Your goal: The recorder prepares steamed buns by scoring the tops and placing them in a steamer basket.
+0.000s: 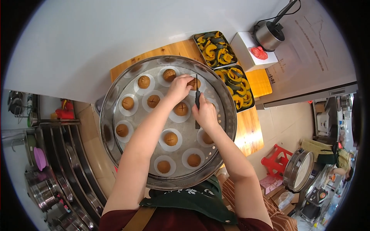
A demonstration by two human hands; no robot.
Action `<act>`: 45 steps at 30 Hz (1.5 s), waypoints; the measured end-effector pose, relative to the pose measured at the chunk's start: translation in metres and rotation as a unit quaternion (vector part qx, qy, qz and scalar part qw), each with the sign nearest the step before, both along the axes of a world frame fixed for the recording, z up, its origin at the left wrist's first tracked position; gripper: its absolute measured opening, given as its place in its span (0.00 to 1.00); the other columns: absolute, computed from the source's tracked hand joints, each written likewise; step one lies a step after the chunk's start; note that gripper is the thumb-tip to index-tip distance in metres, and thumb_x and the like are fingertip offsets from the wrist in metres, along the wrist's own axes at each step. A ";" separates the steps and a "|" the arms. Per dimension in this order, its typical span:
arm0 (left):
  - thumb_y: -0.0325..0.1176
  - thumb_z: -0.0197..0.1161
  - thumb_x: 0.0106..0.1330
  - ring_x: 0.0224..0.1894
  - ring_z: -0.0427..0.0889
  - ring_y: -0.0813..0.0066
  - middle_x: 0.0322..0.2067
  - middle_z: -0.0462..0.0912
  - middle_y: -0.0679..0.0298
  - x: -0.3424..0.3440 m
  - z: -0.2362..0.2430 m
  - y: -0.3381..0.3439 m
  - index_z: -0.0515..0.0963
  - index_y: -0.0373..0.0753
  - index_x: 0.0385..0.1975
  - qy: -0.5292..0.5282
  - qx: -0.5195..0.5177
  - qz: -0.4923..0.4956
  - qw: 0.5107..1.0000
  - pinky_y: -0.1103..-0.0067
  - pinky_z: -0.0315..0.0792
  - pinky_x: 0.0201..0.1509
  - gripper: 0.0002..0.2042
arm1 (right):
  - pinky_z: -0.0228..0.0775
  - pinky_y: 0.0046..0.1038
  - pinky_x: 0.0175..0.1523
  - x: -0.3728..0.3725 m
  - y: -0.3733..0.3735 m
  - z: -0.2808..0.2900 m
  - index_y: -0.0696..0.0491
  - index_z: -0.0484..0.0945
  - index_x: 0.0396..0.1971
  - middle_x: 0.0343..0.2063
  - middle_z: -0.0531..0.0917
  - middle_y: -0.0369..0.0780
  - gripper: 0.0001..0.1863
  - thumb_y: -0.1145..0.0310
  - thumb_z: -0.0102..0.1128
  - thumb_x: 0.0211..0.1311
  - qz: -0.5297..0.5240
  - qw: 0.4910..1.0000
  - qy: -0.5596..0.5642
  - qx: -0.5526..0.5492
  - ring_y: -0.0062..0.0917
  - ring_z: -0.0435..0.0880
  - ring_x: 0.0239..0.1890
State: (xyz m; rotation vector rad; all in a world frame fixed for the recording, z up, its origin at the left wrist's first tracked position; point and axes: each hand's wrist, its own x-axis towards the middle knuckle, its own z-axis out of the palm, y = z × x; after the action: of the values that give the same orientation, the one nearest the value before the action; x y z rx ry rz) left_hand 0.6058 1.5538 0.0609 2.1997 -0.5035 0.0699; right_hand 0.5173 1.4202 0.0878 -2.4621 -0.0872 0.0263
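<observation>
— What did we have in our right hand (207,115)?

— A knife (197,99). We had those fingers closed round its black handle, with the blade pointing away from us.

— And our left hand (179,88)?

— We had its fingers bent, the tips touching the left side of a brown bun (199,84). Whether they pinched it or only leaned on it, we could not tell.

— Where exactly did we have that bun?

— Just right of the left fingertips and ahead of the right fingers, under the blade. We could not tell whether the edge had gone in.

— Did we see more buns close by?

— Yes. We saw a crossed bun (181,109) nearer us than the left fingertips, and a scored bun (169,74) to their left. All sat on paper rounds in a wide metal pan (142,124), beneath both hands' fingers.

— And farther off?

— To the right of the right fingers we saw squash slices (241,87) in two trays on a wooden table (246,129). Beyond those, a metal jug (268,35) and a red bag (259,53) stood on a white box (243,52).
</observation>
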 end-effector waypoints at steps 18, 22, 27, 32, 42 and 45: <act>0.20 0.61 0.44 0.39 0.76 0.56 0.35 0.78 0.55 0.000 -0.008 -0.008 0.77 0.31 0.34 -0.016 -0.017 0.035 0.999 0.72 0.71 0.44 0.14 | 0.72 0.37 0.36 -0.026 0.013 0.001 0.71 0.62 0.48 0.32 0.76 0.55 0.28 0.69 0.53 0.48 -0.019 0.999 0.043 -0.021 0.45 0.78 0.31; 0.19 0.61 0.44 0.41 0.76 0.56 0.38 0.77 0.55 -0.003 -0.008 -0.006 0.76 0.31 0.36 -0.030 -0.004 0.041 0.999 0.72 0.70 0.46 0.15 | 0.71 0.39 0.38 -0.053 0.005 0.022 0.70 0.61 0.50 0.33 0.76 0.56 0.29 0.69 0.53 0.49 -0.032 0.999 0.008 0.040 0.47 0.78 0.33; 0.19 0.59 0.47 0.46 0.73 0.56 0.45 0.74 0.54 -0.030 0.014 -0.019 0.73 0.32 0.43 -0.057 0.002 0.026 0.998 0.72 0.68 0.50 0.19 | 0.69 0.38 0.36 -0.097 -0.018 0.045 0.73 0.56 0.52 0.29 0.75 0.57 0.31 0.73 0.53 0.49 -0.114 0.989 0.047 0.080 0.47 0.77 0.32; 0.19 0.59 0.48 0.48 0.72 0.55 0.46 0.73 0.53 -0.063 0.024 -0.033 0.72 0.32 0.45 0.053 -0.016 -0.113 0.992 0.72 0.67 0.52 0.20 | 0.69 0.38 0.37 -0.102 -0.021 0.029 0.74 0.55 0.51 0.30 0.75 0.57 0.31 0.72 0.53 0.50 -0.113 0.991 0.040 0.053 0.47 0.77 0.32; 0.18 0.57 0.44 0.38 0.75 0.52 0.37 0.76 0.51 -0.079 -0.005 -0.051 0.75 0.30 0.34 -0.002 -0.070 -0.064 0.995 0.69 0.70 0.42 0.14 | 0.70 0.38 0.38 -0.087 -0.009 0.014 0.75 0.56 0.51 0.29 0.76 0.58 0.31 0.70 0.51 0.49 -0.095 0.993 0.066 -0.017 0.47 0.78 0.32; 0.18 0.57 0.44 0.37 0.75 0.52 0.35 0.77 0.52 -0.082 -0.006 -0.052 0.75 0.30 0.34 -0.004 -0.069 -0.058 0.996 0.69 0.71 0.41 0.13 | 0.70 0.38 0.38 -0.085 -0.010 0.009 0.75 0.56 0.50 0.29 0.76 0.57 0.31 0.70 0.52 0.49 -0.092 0.993 0.070 -0.033 0.47 0.78 0.32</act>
State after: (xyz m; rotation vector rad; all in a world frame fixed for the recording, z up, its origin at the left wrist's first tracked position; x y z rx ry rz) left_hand 0.5236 1.5017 0.0546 2.0329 -0.6116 0.0501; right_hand 0.4323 1.4102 0.0964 -2.5159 0.2034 0.1235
